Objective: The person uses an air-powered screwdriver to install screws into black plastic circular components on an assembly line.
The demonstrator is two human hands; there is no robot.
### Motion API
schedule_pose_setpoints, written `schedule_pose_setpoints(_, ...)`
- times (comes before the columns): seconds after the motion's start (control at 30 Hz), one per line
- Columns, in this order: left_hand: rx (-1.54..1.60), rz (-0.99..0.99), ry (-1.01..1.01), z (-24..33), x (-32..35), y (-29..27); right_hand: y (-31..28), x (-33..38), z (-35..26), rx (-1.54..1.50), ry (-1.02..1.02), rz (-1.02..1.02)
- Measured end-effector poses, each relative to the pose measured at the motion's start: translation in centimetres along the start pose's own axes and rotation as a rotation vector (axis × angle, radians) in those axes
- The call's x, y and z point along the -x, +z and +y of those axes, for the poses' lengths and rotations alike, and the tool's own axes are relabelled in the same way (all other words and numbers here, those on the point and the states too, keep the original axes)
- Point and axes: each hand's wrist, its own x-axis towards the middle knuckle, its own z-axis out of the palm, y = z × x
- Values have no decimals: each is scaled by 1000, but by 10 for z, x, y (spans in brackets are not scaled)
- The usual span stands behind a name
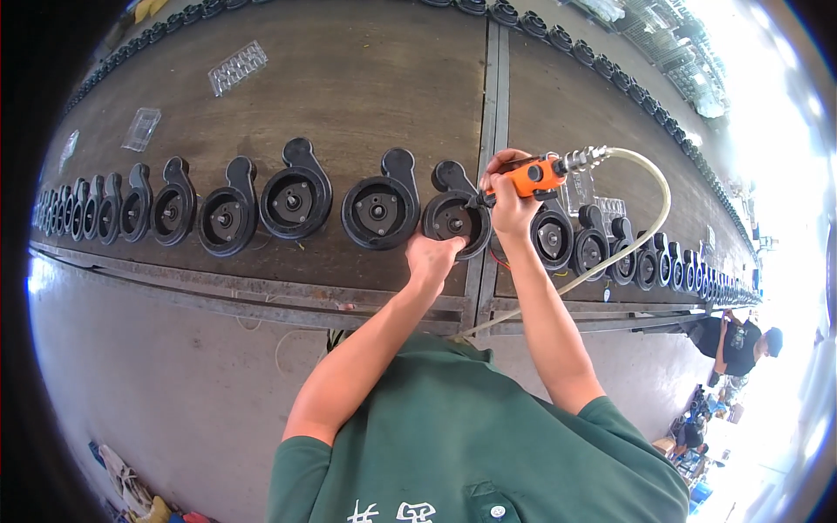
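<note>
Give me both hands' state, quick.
Left hand: resting on the black housing; grip cannot be told.
Right hand: closed around the orange tool.

Factory assembly line: a conveyor (349, 78) carrying rows of black housings (296, 196).

Black round housing (453, 218) with curved spout, lying flat in a row on the conveyor; orange air tool (534, 177), hose attached, tip down over it.

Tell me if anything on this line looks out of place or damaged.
Nothing stands out. The black housings sit in an even row; left hand steadies one housing, right hand holds the orange air tool.
</note>
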Motion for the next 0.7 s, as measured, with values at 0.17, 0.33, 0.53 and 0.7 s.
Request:
schedule_pose_setpoints(0.17, 5, -1, -12, 8, 5, -2, 2, 8, 11, -45, 2, -145)
schedule_pose_setpoints(0.33, -58, 15, -80, 11, 5, 3, 9, 0, 8, 77, -31, -100)
schedule_pose_setpoints(0.53, 30, -70, -49, -1, -4, -1, 36, 12, -84, -52, -155, -4)
schedule_pose_setpoints(0.7, -11, -244, -19, -26, 57, -14, -46, 36, -172, 153, -522, 108)
